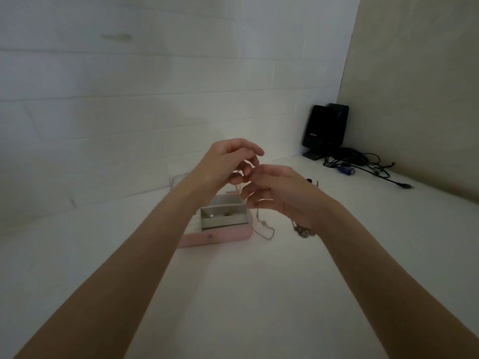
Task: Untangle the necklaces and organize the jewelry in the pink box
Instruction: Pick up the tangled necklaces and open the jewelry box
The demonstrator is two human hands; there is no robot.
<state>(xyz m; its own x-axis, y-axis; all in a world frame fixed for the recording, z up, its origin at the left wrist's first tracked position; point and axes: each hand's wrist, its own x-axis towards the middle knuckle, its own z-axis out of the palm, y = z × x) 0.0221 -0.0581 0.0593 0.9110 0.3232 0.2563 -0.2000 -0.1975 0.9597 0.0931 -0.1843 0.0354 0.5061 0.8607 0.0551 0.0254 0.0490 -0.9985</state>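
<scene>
Both hands, left hand (228, 161) and right hand (280, 193), pinch a thin chain (261, 226) with curled fingers above the open pink box (215, 238) on the smooth white tabletop (233, 294).

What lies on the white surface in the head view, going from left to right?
Pink box → thin chain hanging beside the box's right end → small heap of jewelry under the right wrist → black speaker by the back wall → dark cables running toward the right-hand wall.
</scene>
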